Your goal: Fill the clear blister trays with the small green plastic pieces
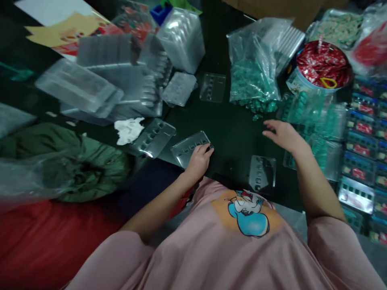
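Note:
My left hand (198,161) rests with bent fingers on the right end of a clear plastic tray (189,150) that has a row of small slots. Its fingertips touch the tray's edge. My right hand (279,133) hovers over the dark table, fingers apart and holding nothing, just below a clear bag of green pieces (254,80). Loose green pieces (263,105) lie at the bag's mouth. Another clear slotted tray (262,174) lies near the table's front edge, one more (155,137) left of my left hand, and another (212,87) farther back.
Stacks of clear plastic trays (121,84) fill the back left, beside a crumpled white paper (128,131). A round tub of red packets (322,66) stands back right. Trays with green pieces (320,121) and rows of filled packs (361,149) cover the right side.

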A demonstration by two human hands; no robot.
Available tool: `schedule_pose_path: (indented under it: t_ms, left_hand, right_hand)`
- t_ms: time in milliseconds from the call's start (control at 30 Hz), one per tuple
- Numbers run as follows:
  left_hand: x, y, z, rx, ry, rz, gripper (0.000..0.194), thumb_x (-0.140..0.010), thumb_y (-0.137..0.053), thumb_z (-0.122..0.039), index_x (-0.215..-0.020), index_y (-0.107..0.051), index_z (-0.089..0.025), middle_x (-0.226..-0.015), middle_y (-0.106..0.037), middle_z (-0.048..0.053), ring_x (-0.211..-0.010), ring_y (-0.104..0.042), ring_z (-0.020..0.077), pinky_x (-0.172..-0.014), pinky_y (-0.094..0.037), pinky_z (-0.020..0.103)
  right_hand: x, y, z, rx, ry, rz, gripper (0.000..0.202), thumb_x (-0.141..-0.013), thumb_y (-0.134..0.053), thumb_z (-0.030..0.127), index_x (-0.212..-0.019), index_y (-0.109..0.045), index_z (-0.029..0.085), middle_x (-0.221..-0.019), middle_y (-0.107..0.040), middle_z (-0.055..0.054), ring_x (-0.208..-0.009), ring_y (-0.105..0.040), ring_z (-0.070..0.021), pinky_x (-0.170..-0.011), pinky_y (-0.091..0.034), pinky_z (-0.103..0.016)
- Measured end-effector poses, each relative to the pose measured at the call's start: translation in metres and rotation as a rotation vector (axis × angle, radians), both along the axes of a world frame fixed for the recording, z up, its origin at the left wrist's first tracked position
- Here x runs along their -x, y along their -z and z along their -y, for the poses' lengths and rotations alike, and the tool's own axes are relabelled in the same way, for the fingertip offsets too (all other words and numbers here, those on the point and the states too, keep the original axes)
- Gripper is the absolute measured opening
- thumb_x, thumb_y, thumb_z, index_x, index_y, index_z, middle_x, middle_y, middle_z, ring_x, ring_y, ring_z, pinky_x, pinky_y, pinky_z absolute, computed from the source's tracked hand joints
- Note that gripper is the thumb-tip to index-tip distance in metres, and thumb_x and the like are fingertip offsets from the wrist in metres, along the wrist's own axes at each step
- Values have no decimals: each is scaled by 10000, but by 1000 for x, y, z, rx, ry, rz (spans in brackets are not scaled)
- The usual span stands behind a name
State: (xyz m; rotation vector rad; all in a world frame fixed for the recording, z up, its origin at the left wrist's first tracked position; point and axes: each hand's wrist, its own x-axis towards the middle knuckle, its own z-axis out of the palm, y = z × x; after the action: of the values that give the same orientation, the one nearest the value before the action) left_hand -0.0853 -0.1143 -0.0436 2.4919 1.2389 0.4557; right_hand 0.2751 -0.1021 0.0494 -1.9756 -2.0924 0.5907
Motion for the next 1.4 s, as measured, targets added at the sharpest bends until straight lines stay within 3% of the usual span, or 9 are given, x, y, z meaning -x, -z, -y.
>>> schedule_pose_path:
  t_ms: [100,200,400,633,800,967,1133,1267,1400]
  left_hand:
    - [-48,-1,-12,-19,100,-15,348,-936,-402,-131,-1136,-686,-121,-1244,-599,189,-1119,-536,295,-980,-476,476]
    - [-100,-8,-21,-1,161,-108,306,-926,-445,-143,-1108,-690,-114,-1182,-601,183,-1068,-549,295,-965,-474,453]
    - [-161,-26,-31,128,147,-214,270,-919,-490,-172,-1117,-658,-98,-1156,-565,170,-966,-602,262,-871,-482,372]
    - [-177,-35,-43,256,56,-143,354,-941,-428,-172,-1238,-614,-120,-1130,-596,162,-1004,-623,256,-877,-501,362]
    - [-161,-40,-56,221,83,-13,427,-916,-521,-203,-1340,-569,-170,-1185,-631,120,-1062,-622,235,-912,-505,341]
    - [-133,-40,-96,126,-17,203,288,-901,-532,-182,-1130,-706,-162,-1059,-696,91,-983,-649,206,-904,-508,334]
    - [-134,-37,-122,181,-41,414,243,-881,-551,-183,-1029,-743,-170,-990,-723,82,-892,-667,193,-865,-521,340]
    - [-156,-32,-122,339,-24,581,242,-860,-581,-181,-1030,-753,-189,-1008,-732,77,-917,-675,194,-893,-514,349]
    - [-184,-27,-121,783,-17,869,316,-825,-651,-254,-1117,-727,-163,-1010,-737,86,-876,-686,196,-857,-522,364]
  right_hand:
    - [11,8,55,172,-65,46,329,-856,-650,210,-1185,-650,189,-1058,-688,-91,-945,-661,-219,-879,-504,-331]
    - [21,31,85,222,-13,188,314,-834,-663,148,-1145,-663,184,-1070,-655,-106,-966,-637,-223,-874,-475,-311]
    - [34,57,65,156,114,327,220,-941,-446,134,-998,-656,170,-975,-638,-114,-915,-605,-222,-792,-432,-302]
    - [26,56,-6,3,227,324,287,-953,-385,128,-1068,-644,170,-1065,-633,-135,-1001,-567,-250,-802,-428,-318]
    - [17,56,-36,-49,190,224,220,-929,-492,177,-1069,-662,184,-1074,-631,-118,-1012,-570,-242,-829,-444,-315]
    - [11,61,-59,-133,211,131,354,-899,-522,141,-1238,-618,169,-1170,-619,-127,-1025,-591,-241,-873,-455,-327]
    - [10,70,-72,-115,219,57,266,-892,-515,146,-1094,-688,158,-1079,-653,-131,-997,-612,-235,-881,-464,-337]
    - [10,70,-66,-196,309,-324,219,-865,-538,176,-1020,-692,168,-992,-695,-87,-916,-646,-198,-888,-486,-341]
    - [15,62,-53,-166,342,-884,207,-813,-610,287,-996,-648,197,-817,-697,-8,-743,-647,-149,-749,-519,-301]
